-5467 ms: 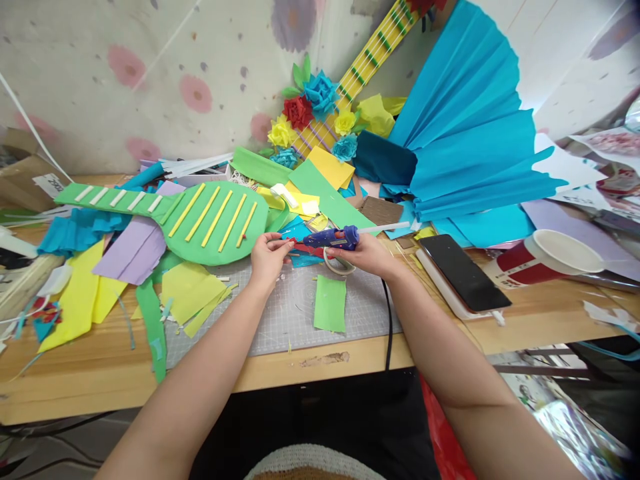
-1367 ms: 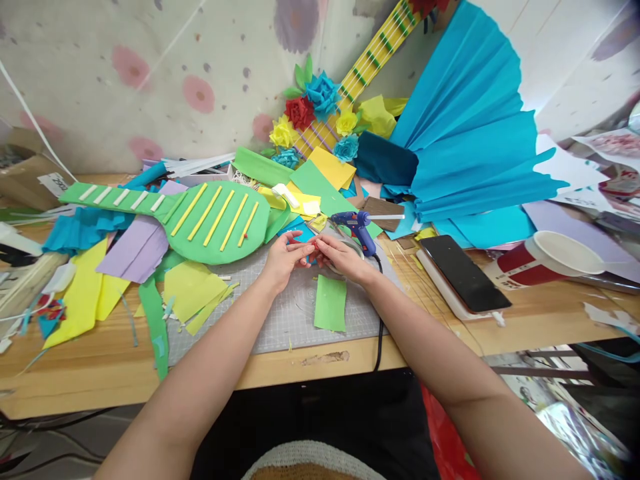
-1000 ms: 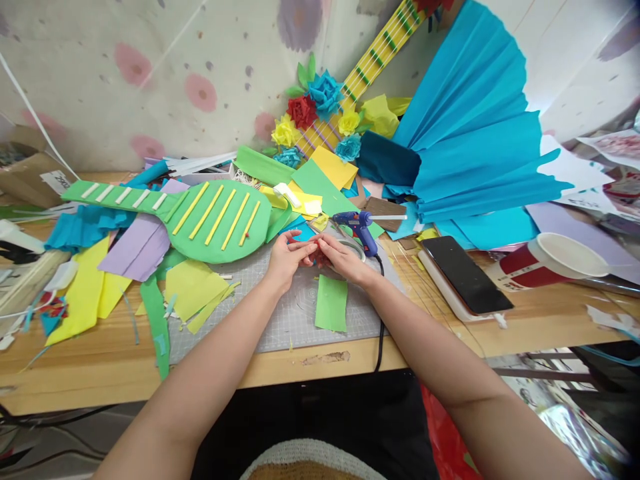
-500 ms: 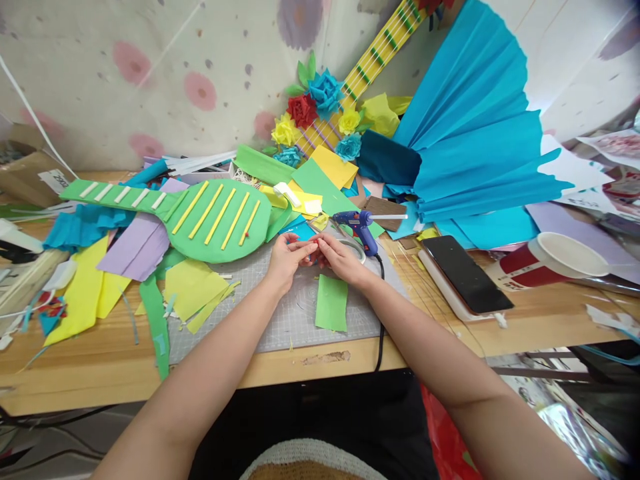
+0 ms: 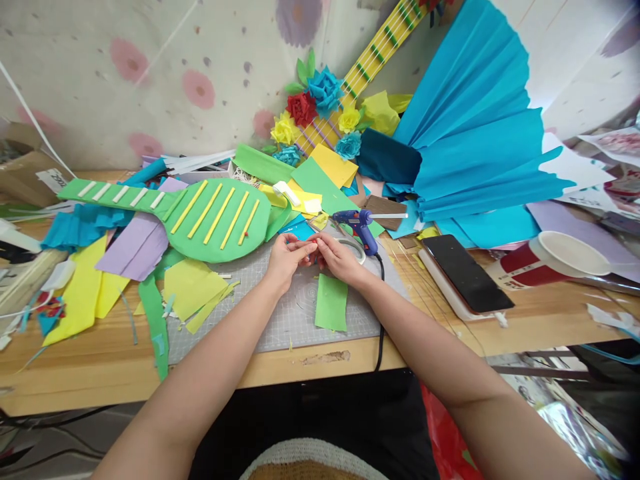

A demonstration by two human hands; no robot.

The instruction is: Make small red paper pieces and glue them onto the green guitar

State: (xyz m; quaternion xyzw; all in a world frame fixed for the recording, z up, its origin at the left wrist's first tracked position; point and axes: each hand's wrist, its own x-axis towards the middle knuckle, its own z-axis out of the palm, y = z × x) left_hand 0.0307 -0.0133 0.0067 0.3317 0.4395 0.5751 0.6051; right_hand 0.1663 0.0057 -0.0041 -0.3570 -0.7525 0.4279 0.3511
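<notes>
Over the grey cutting mat (image 5: 280, 327), my left hand (image 5: 286, 259) and my right hand (image 5: 337, 257) meet with their fingertips pinched together. A tiny bit of red shows between the fingers, too small and covered to name. Just below my right hand lies a green paper rectangle (image 5: 331, 303). A blue glue gun (image 5: 361, 228) rests behind my right hand, beside a roll of tape (image 5: 357, 250). To the left of my left hand is a green paper lute shape (image 5: 220, 220) with yellow strips on its body and white strips along its neck.
A phone (image 5: 467, 273) and a red-and-white paper cup (image 5: 547, 260) stand at the right. Blue pleated paper (image 5: 470, 127) and a yellow flower-covered guitar shape (image 5: 373, 63) lean at the back. Yellow paper scraps (image 5: 195, 287) lie left; the glue gun's black cord (image 5: 382, 320) hangs over the edge.
Both hands stay in the same place, fingertips still together. The view has shifted very slightly; nothing else has visibly moved.
</notes>
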